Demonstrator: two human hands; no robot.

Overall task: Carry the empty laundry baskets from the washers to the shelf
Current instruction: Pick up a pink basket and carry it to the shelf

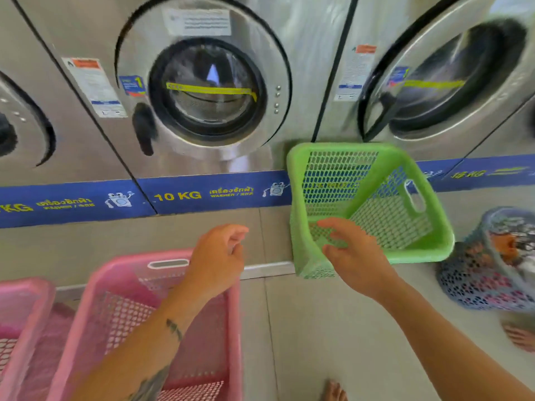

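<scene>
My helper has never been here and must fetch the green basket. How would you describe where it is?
Find the washer marked 10 KG. At its lower right, the green basket sits tipped against the machines. It is the only green one: pink baskets lie left, a blue full one right.

**Bright, even light; blur toward the right edge**

Lit softly and evenly, with no hard shadows under the baskets. Pale glare smeared down the steel front of the middle washer (202, 91), well beyond the fingertips (241, 231) of the left hand (215, 261). Bowed by a wide-angle lens, with washer seams leaning outward at both sides. Sharpest around the "10 KG" strip past the left fingers. Smeared by motion on the green basket (373, 206) at the right hand (357, 256), worse on the right washer (451, 82) and blue basket (489, 267) beyond.
</scene>
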